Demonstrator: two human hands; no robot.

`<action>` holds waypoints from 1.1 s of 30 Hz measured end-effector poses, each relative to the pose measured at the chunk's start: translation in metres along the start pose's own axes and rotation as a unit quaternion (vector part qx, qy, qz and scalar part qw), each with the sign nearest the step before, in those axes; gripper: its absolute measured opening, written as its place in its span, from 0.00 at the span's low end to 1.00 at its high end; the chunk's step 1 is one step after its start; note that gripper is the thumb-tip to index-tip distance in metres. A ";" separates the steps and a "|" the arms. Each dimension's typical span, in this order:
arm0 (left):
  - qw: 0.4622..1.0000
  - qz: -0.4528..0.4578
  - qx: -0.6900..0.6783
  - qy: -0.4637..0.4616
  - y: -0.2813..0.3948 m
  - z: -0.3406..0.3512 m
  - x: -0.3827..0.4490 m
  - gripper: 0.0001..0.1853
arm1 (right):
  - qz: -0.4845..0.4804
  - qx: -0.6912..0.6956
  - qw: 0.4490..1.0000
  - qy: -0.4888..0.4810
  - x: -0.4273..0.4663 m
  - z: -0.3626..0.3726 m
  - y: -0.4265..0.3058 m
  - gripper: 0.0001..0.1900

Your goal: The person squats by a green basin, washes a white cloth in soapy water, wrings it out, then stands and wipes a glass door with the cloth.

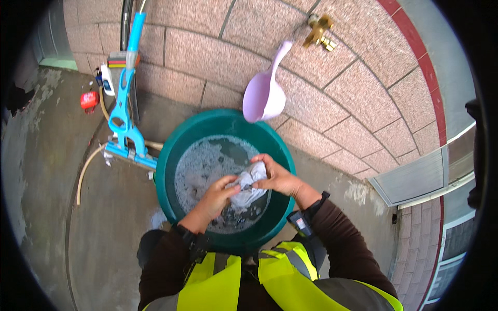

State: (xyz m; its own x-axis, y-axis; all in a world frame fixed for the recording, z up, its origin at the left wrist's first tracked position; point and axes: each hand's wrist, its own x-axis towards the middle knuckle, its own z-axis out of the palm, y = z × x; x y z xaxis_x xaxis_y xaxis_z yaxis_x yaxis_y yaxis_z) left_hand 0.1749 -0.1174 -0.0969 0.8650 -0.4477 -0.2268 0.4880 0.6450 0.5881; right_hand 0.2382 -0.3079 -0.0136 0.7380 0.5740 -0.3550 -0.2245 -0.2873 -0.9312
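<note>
Over a round green plastic tub of sudsy water, a bunched white cloth is held between both hands. My left hand grips its left side, thumb on top. On the cloth's right side my right hand pinches it between thumb and fingers. Dark spots show on the cloth near the thumbs. A pale purple plastic dipper hangs against the wall above the tub's far rim.
A brass tap juts from the pink block wall. Left of the tub stand a blue squeeze mop, a tan hose, a white bottle and a red container on the concrete floor.
</note>
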 end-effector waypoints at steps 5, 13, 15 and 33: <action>0.997 0.079 -0.012 -0.015 0.003 0.000 0.003 0.22 | -0.026 -0.081 0.994 0.070 0.005 0.004 -0.008 0.23; 0.979 0.101 0.161 0.076 0.010 0.000 0.006 0.16 | -0.034 -0.158 0.987 0.016 0.006 0.011 -0.007 0.33; 0.987 0.106 0.023 0.117 0.013 -0.005 0.005 0.12 | 0.019 -0.076 0.997 0.003 0.003 0.007 -0.009 0.32; 0.951 0.191 0.243 -0.034 0.032 -0.023 0.002 0.45 | 0.015 0.113 0.993 0.010 -0.027 -0.014 -0.027 0.27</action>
State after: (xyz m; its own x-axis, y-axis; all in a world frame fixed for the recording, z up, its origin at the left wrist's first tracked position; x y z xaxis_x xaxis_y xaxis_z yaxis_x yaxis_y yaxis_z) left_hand 0.1950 -0.0838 -0.0967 0.9507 -0.2877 0.1160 0.0144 0.4142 0.9101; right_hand 0.2332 -0.3260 0.0219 0.7410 0.5514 -0.3832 -0.3814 -0.1239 -0.9161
